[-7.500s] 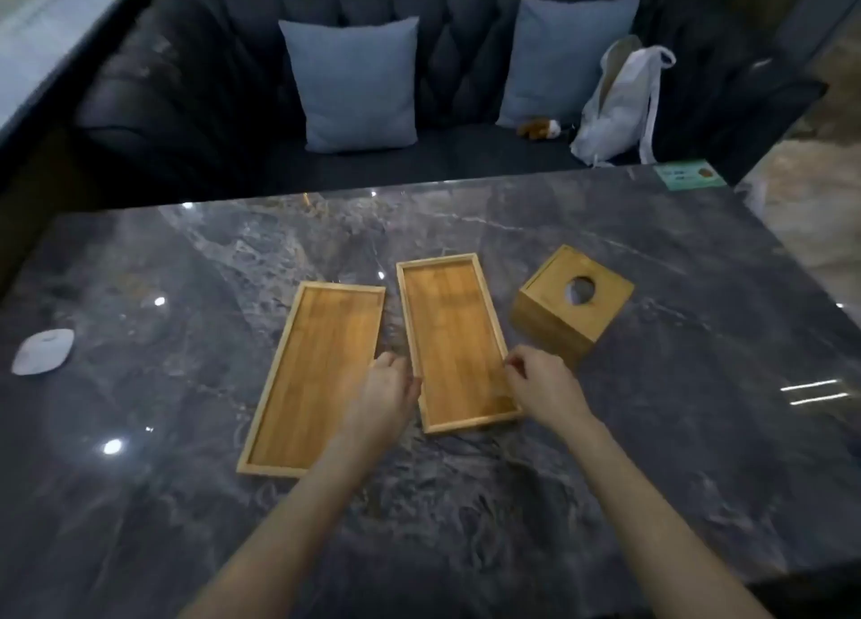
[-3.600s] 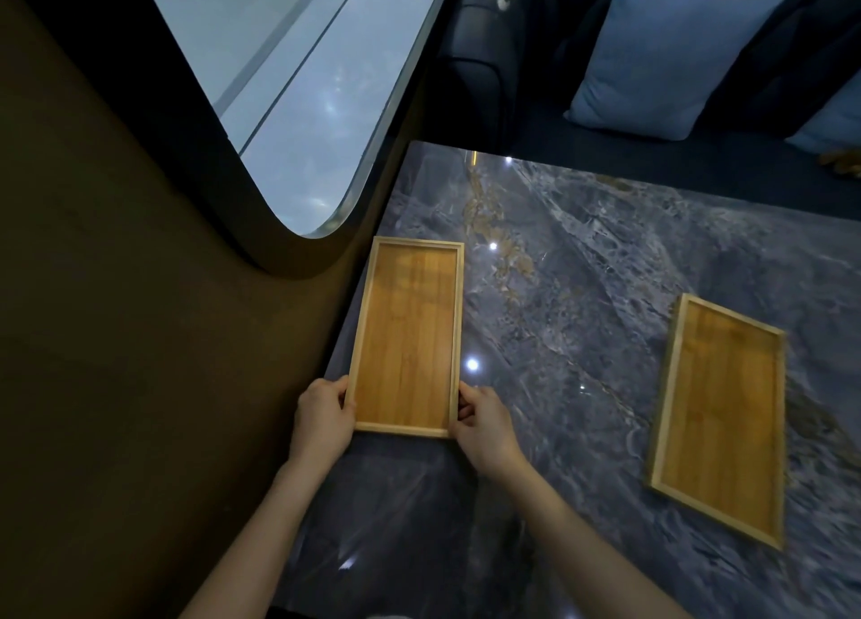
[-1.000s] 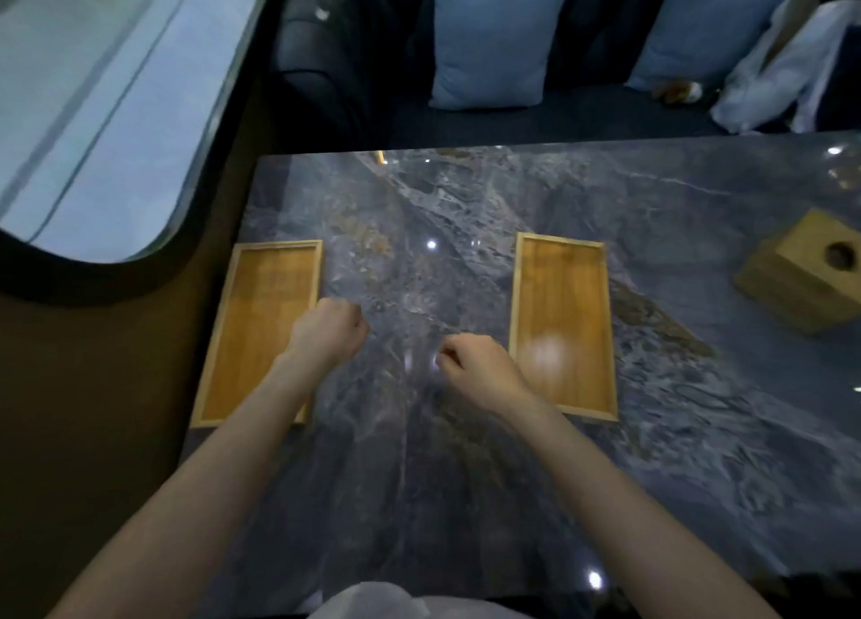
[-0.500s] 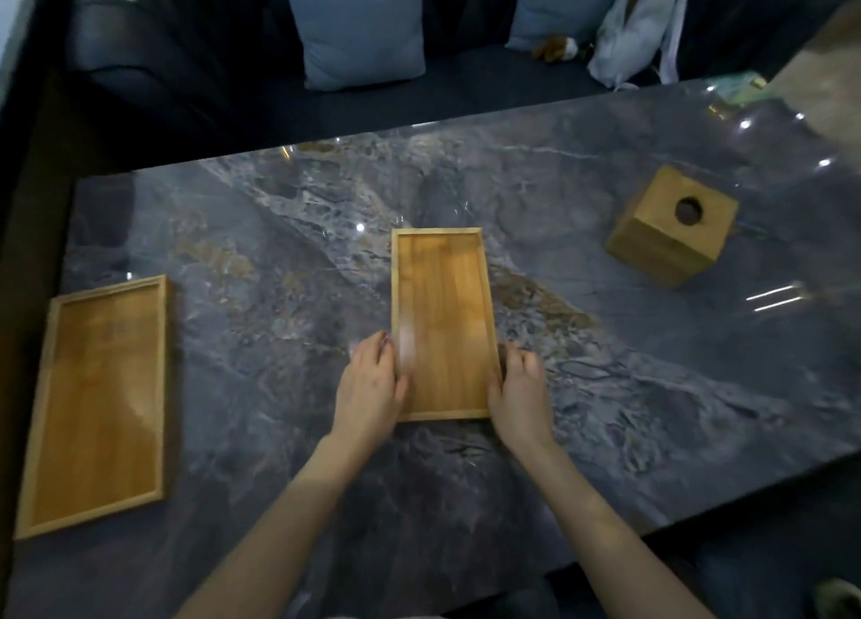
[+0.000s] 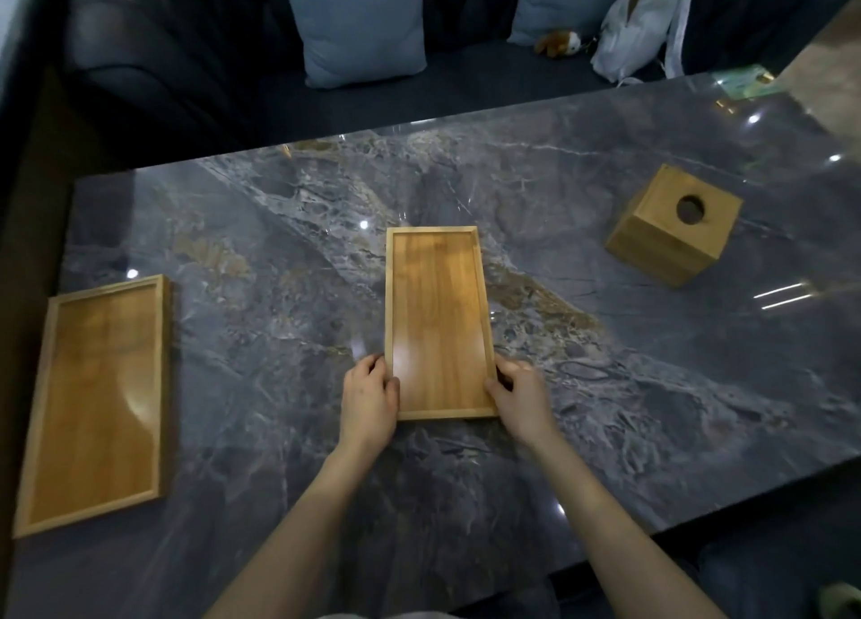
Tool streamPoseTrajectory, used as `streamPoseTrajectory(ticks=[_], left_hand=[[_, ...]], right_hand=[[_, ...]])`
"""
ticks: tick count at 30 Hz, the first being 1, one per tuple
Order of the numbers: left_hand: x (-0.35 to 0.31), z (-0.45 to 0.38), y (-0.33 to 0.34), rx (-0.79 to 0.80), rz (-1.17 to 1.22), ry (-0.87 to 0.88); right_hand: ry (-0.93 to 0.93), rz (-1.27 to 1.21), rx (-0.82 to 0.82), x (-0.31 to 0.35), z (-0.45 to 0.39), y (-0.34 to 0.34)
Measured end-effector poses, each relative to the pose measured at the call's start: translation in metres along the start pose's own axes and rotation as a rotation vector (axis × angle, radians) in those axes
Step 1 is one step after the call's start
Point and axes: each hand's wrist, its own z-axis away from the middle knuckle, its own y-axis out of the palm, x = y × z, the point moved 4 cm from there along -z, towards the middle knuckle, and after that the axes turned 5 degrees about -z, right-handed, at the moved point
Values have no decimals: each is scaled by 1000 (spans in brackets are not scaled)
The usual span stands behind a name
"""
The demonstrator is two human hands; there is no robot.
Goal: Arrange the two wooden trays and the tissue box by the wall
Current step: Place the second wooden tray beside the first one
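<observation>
One wooden tray (image 5: 95,399) lies flat along the left edge of the dark marble table (image 5: 605,385), by the wall. The second wooden tray (image 5: 438,311) lies in the middle of the table, its long side pointing away from me. My left hand (image 5: 369,402) grips its near left corner and my right hand (image 5: 518,397) grips its near right corner. The wooden tissue box (image 5: 674,230), a cube with a round hole on top, stands apart at the far right.
A dark sofa (image 5: 186,59) runs behind the table with two blue cushions (image 5: 361,17), a small plush toy (image 5: 559,43) and a white bag (image 5: 643,22). A green card (image 5: 745,85) lies at the far right corner. The table's near edge slants down to the left.
Both hands have closed on the near corners of the middle tray, which they only touched half a second ago. The first tray stays by the wall, where it was set earlier.
</observation>
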Motion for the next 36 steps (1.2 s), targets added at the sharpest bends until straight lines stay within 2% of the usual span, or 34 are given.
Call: streamPoseTrajectory(ticks=[5,11,20,23,36], left_hand=[[5,7,-19,9,223,-116],[29,10,-50,47,417,-159],[81,39,-105,-130,415,-129],[105,48,-115,-156,416,-177],[170,63,-127,-72,514,-343]], right_hand=[[23,-172,71,16,9,-4],[-26,-267,116,44,19,9],[-207,-229,182,103,50,64],[-239,-189,195,113,55,88],[-212,-98,285,131,58,161]])
